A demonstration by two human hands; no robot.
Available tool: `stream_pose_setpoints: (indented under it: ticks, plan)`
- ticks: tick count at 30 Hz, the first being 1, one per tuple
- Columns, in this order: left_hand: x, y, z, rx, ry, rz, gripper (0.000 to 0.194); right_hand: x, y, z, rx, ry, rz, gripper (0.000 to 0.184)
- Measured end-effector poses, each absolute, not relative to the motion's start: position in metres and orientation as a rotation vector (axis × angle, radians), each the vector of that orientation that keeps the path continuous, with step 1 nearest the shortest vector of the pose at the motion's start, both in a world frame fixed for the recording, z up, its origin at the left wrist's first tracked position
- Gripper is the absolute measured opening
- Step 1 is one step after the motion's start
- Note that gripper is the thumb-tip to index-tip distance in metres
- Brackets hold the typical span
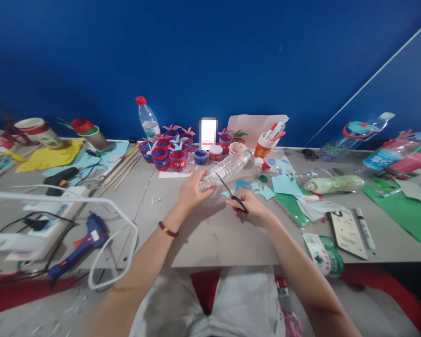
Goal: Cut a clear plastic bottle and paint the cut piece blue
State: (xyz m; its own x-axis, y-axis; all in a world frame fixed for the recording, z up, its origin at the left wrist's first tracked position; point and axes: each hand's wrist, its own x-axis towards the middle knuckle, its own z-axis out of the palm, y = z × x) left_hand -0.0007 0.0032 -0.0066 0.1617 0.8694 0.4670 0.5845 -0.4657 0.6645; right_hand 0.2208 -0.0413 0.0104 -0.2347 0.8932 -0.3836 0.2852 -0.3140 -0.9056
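Note:
My left hand [192,192] is closed round the base end of a clear plastic bottle [228,167], which lies tilted with its neck pointing away to the right. In my right hand [250,207] is a pair of scissors [235,198] with black handles. The blades point up and left, against or just in front of the bottle's side; whether they cut into it I cannot tell. Light blue paper cut-outs [263,189] lie just beyond my right hand. Behind the bottle stand a blue paint jar [200,157] and a white-lidded jar [215,152].
Several painted cups [161,159] stand at the back, near a red-capped bottle [149,119]. A paper cup of pens [263,146] is behind the bottle. To the left lie a blue glue gun [94,234], a power strip [52,229] and wooden sticks [122,168]; to the right, green paper [403,206].

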Motion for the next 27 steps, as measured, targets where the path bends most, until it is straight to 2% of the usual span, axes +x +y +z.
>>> stream_pose_setpoints:
  ticks: [6,12,27]
  plan:
    - [-0.0015,0.0019,-0.004,2.307,1.43,1.159,0.052,0.2211,-0.0407,0.0064,-1.466,-1.398,1.692,0.052]
    - [-0.002,0.0025,-0.0056,2.384,1.417,1.215,0.053,0.2228,-0.0396,0.009,-1.453,-1.495,1.615,0.055]
    - [0.0015,-0.0019,0.0011,2.045,1.32,1.256,0.054,0.2274,-0.0332,0.0026,-1.442,-1.663,1.465,0.061]
